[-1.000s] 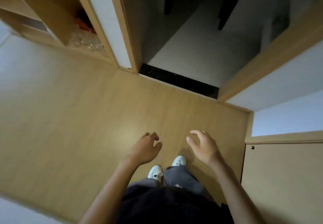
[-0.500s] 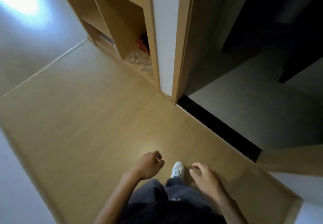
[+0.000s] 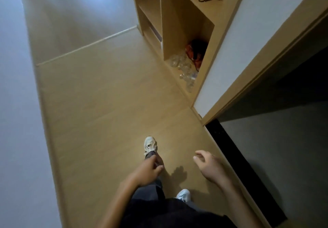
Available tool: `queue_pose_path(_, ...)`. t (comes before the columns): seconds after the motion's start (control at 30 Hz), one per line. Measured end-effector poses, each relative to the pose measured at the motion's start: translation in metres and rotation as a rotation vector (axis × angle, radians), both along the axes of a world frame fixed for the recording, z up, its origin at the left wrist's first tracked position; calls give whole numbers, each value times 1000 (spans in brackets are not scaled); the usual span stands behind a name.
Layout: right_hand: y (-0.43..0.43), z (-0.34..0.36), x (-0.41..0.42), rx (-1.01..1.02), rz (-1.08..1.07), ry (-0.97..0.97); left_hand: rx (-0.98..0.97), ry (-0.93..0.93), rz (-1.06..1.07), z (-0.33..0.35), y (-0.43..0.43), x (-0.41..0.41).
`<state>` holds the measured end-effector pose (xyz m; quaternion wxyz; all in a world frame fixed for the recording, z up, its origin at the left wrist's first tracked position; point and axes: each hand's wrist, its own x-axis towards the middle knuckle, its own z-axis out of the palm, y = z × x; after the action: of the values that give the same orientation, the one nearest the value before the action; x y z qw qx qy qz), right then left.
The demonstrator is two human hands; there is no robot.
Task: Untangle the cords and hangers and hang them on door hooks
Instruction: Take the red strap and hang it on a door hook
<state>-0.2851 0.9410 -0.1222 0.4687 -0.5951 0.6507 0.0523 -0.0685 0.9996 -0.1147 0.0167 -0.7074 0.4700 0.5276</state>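
Orange-black tangle (image 3: pixel 195 54), maybe cords, lying deep in bottom compartment of wooden shelf (image 3: pixel 177 23), upper middle of frame, just beside clear bottles (image 3: pixel 184 71). Left grip (image 3: pixel 148 171) loosely curled, right grip (image 3: pixel 207 165) relaxed, both released, empty, lower centre above floor (image 3: pixel 106 112).

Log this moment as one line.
state: mid-step | left hand: empty | right hand: empty | red-black bundle: in bottom cubby, untouched
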Motion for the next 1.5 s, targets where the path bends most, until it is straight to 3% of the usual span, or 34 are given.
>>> queue_pose_path(0.2, -102, 10, 73, -9, 50, 28, 12, -22, 42, -3, -89, 94)
queue_pose_path(0.4, -194, 20, 128, -41, 6, 25, -119, -69, 45, 16, -230, 160)
queue_pose_path(0.8, -394, 6, 170, -52, 1, 28, -141, -19, -4, 18, -443, 172)
queue_pose_path(1.0, -515, 36, 191, -147, 11, -64, -117, 12, 49, 26, -513, 178)
queue_pose_path(1.23, -604, 80, 196, -328, -81, -153, -200, 1, -122, 47, -633, 183)
queue_pose_path(1.5, -680, 120, 191, -527, -466, -154, -422, 80, -432, 76, -789, 175)
